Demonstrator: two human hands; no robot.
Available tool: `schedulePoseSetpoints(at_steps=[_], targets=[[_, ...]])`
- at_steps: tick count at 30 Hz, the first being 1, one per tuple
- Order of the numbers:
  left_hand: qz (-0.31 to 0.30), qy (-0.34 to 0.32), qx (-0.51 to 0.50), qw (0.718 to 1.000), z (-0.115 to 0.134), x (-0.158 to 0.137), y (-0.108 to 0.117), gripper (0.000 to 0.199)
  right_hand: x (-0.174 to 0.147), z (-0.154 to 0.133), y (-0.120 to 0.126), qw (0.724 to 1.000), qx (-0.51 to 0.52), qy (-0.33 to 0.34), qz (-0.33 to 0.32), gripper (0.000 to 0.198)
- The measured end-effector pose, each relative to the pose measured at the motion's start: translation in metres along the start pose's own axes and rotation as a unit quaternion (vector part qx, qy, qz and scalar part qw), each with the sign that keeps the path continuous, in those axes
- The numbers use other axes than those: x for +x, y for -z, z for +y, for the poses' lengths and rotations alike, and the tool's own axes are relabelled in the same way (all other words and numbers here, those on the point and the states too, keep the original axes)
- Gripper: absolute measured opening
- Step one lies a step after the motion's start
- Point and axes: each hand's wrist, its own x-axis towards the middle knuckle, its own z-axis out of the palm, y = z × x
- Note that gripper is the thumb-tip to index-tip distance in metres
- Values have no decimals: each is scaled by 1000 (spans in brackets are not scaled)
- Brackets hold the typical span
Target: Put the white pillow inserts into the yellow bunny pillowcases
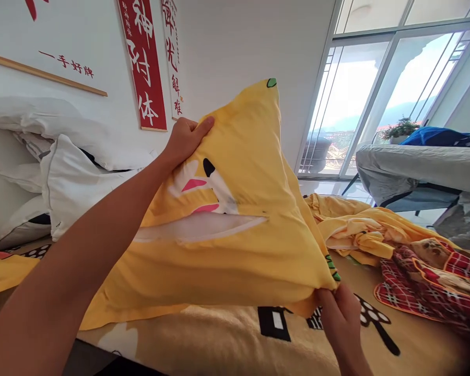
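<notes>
Far left: white pillows (82, 183) piled against the wall. Left hand (186, 137) is clamped on the upper-left edge of the yellow pillow (243, 266), thumb on the front face, fingers mostly hidden behind.

Pillow is mid-frame, held up at a tilt over the tan patterned blanket (172, 347); can't tell if its lower-left edge touches down. Pale slot (203, 228) across the front looks like an opening onto a white filling.

Handling, my read: light, soft, floppy, not fragile. Fabric is wrinkled, so it should give and sag between grips; mild slip risk if only the outer cloth is pinched. Best hold: opposite corners or edges, with a fold of filling in the grip. Avoid pulling at the slot, could gape.

Right hand (341, 312) is closed on the lower-right corner, by the green trim (332, 267). Beyond it, crumpled yellow cloth (360, 224), then red plaid cloth (405, 284), both on the blanket. Covered table (423, 162) at far right, well apart.
</notes>
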Motion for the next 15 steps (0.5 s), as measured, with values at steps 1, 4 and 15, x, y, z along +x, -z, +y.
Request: schedulePoseSetpoints(at_steps=[1,4,15], targets=[[9,0,2,1000,2,-1,0,52,5,-3,5,998,25,-10,-52,25],[10,-13,3,1000,10,-5,-3,52,10,-20,8,994,33,-11,-106,36],[27,-17,3,999,-3,1,23,50,-7,-34,-12,962,-153,216,64,45]])
